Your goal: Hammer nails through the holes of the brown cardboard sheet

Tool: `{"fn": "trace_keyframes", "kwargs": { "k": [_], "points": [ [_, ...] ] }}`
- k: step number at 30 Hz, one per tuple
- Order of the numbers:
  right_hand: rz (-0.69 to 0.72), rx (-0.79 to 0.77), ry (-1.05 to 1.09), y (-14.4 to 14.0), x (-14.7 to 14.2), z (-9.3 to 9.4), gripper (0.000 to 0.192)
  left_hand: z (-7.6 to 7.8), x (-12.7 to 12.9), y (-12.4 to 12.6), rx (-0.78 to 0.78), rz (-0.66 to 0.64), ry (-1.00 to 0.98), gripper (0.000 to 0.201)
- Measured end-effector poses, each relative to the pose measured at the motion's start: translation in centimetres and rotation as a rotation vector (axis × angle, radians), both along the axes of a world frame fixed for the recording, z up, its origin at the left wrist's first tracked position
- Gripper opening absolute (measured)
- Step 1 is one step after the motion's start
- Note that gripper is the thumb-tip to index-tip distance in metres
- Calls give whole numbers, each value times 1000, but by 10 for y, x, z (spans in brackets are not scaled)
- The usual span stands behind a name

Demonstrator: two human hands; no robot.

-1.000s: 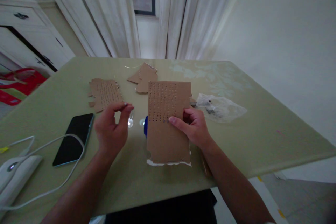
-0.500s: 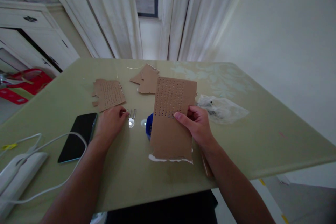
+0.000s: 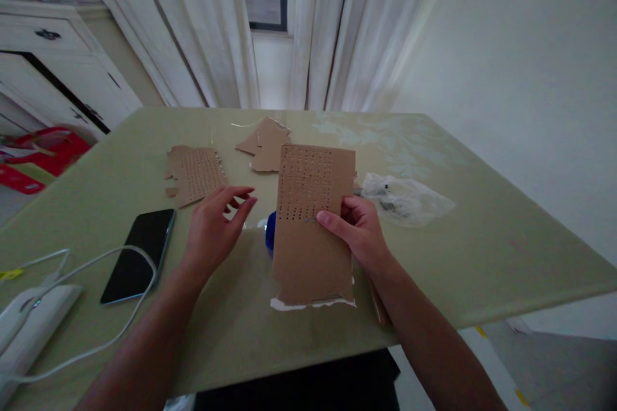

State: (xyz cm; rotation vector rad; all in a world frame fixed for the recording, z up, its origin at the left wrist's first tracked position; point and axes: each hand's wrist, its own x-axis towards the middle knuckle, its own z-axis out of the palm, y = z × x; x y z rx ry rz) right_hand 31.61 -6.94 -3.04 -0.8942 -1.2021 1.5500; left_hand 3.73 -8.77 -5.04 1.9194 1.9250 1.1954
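Note:
My right hand grips the right edge of an upright brown cardboard piece, thumb on the front and fingers behind. Rows of small holes cover the upper part of this cardboard, and its bottom edge is torn and white. To its left, my left hand is raised over the table with thumb and index fingertips drawn close in a pinch; anything between them is too small to make out. Behind the cardboard a blue container shows only its left side. Another perforated cardboard piece lies beyond my left hand.
Torn cardboard scraps lie farther back on the table. A clear plastic bag sits to the right. On the left are a phone, a white cable and a white power strip.
My left hand has lifted from beside the small metal pins and moved right towards the cardboard, now hiding the pins. My right hand keeps its hold on the cardboard.

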Motion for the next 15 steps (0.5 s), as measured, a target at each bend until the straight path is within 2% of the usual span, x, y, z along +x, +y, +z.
{"fn": "trace_keyframes", "kwargs": {
  "k": [1, 3, 5, 10, 15],
  "points": [
    [22, 1, 6, -1, 0, -1, 39, 1, 9, -6, 89, -107, -74, 27],
    [74, 7, 24, -1, 1, -2, 39, 1, 27, -17, 171, -335, -154, 18],
    [118, 11, 44, -2, 3, -4, 39, -1, 41, -26, 203, -450, -185, 12],
    [172, 5, 50, -2, 4, -4, 37, -8, 51, -32, 225, -433, -234, 15],
    [222, -18, 72, -4, 4, -1, 33, -6, 51, -33, 262, -486, -249, 17]
  ]
}}
